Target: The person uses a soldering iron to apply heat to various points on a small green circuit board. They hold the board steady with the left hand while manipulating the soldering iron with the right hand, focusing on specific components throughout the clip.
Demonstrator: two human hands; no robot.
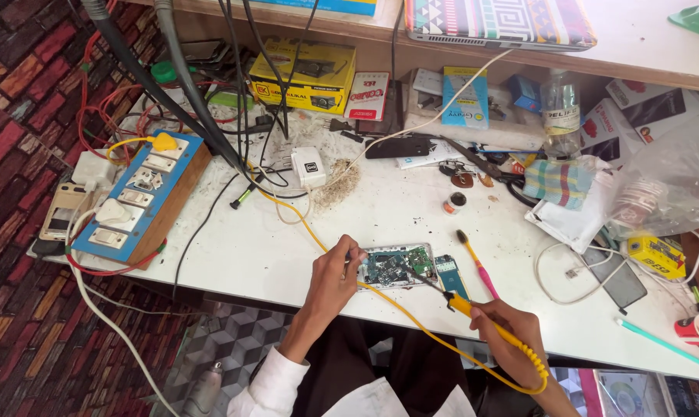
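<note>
Your white, scuffed worktop (288, 247) is crowded, and the biggest hazard on it is the blue-faced wooden switch-and-socket board (145, 197) at your left, ringed with loose red and white wires — a snagged lead there could drag things across the surface. The yellow cable (303, 224) of your soldering iron crosses the open worktop from that board; catch it with a sleeve and the tip may jump.

The green circuit board in its pale phone frame (392, 266) lies near the front edge, directly before you. Your right hand (515, 336) is closed around the yellow-handled soldering iron (481, 316), its tip on the board; your left hand (335, 274) pinches something thin at the board's left edge — solder or a tool, I cannot tell. A slip could bridge neighbouring joints or burn those fingertips.

The joint itself is too small to make out, and the pink-handled brush (477, 262) lies just beside the iron.
</note>
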